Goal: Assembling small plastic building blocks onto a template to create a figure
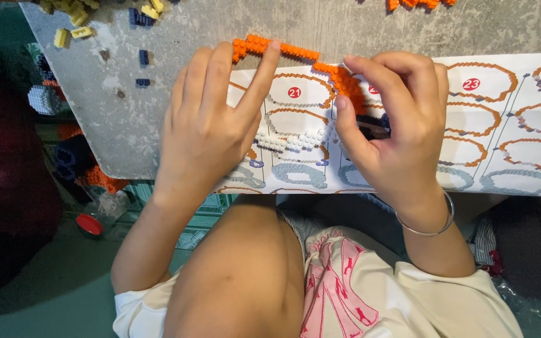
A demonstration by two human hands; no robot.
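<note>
A curved strip of small orange building blocks lies across a printed instruction sheet on a grey stone tabletop. My left hand rests flat on the sheet, its fingertips pressing the left end of the orange strip. My right hand pinches the right end of the strip between thumb and forefinger, over a dark block section. A silver bangle sits on my right wrist.
Loose yellow blocks and dark blue blocks lie at the table's far left. More orange pieces sit at the top edge. Below the table: my knee, a red cap, a block figure.
</note>
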